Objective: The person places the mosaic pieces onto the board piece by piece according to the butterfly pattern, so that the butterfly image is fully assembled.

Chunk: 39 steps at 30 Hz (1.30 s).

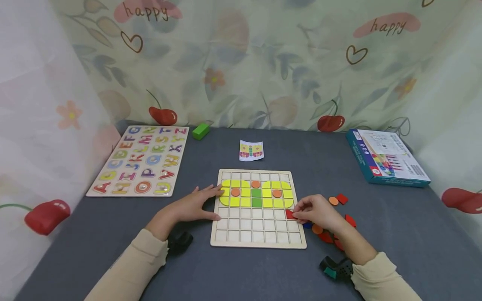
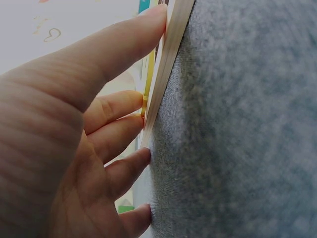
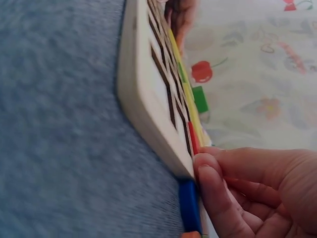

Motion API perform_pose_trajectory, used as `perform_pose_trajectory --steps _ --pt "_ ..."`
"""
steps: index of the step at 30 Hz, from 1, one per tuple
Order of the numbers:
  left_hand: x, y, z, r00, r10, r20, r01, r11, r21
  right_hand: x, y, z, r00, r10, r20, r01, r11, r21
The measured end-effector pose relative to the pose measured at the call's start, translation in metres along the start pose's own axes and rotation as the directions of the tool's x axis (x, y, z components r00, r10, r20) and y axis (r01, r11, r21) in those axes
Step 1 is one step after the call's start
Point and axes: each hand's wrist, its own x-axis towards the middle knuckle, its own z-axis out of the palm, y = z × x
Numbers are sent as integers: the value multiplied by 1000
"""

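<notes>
A wooden grid board lies on the table with yellow, green and orange pieces in its upper rows. My left hand steadies the board's left edge, fingers spread and nearly straight; in the left wrist view the thumb rests at the rim. At the board's right edge my right hand pinches a red tile between thumb and fingertips, over the right-end cell below the yellow rows. In the right wrist view the red tile sits low at the cells, its outer end hidden by the fingers.
Loose red and orange pieces lie right of the board, with a blue piece against its edge. A butterfly pattern card and a green block are behind. An alphabet board stands left, a box right.
</notes>
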Motion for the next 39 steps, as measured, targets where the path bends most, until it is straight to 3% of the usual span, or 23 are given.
perform_pose_trajectory --steps 11,17,25,30,35,39 --pt "1 3 1 1000 -2 0 2 1000 -4 -9 0 -22 999 47 13 -48 999 20" --pt "2 2 0 1000 -9 4 9 1000 1 -10 14 -46 999 38 -11 -38 999 -17" --pt "1 1 0 1000 -14 6 14 1000 -4 -19 30 -71 997 54 -55 -52 998 24" --pt "1 1 0 1000 -17 6 17 1000 -4 -22 30 -66 1000 31 -4 -31 1000 2" --pt "0 0 -1 1000 -12 5 12 1000 -4 -19 27 -51 994 -29 102 32 999 -28" --pt "0 0 -1 1000 -4 6 4 1000 -2 -17 27 -40 988 -81 129 91 993 -72"
